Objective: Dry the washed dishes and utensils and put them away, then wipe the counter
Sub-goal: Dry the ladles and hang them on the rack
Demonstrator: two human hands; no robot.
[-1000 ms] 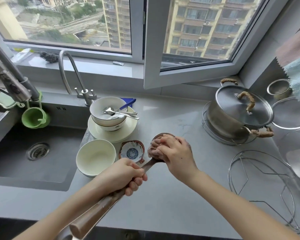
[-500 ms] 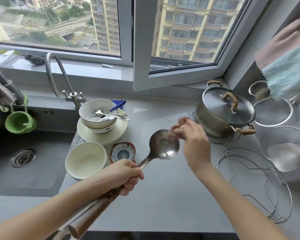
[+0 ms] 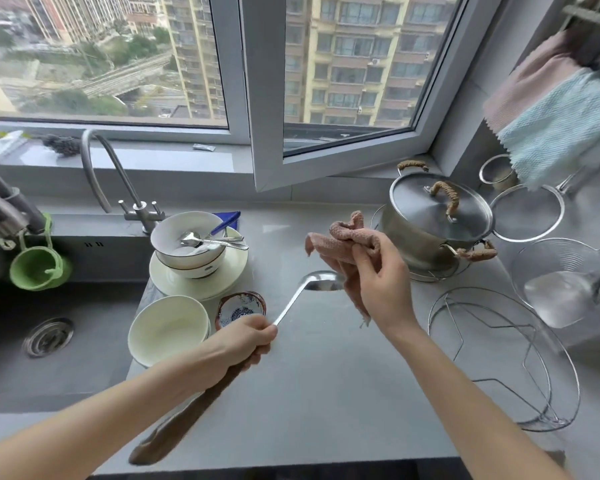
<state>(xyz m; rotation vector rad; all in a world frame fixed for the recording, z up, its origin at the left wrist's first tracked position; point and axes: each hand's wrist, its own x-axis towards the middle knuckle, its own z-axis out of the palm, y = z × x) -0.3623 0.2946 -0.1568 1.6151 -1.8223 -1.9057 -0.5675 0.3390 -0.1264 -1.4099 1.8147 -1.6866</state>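
Ladle (image 3: pixel 321 281): handle clenched in L hand (image 3: pixel 246 341), bowl over counter (image 3: pixel 326 393). R hand (image 3: pixel 378 271) grasps pink cloth (image 3: pixel 340 240) touching ladle bowl's far edge.

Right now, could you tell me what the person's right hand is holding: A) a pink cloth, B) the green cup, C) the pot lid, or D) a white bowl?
A: the right hand grips the bunched pink cloth by the ladle that the left hand holds.
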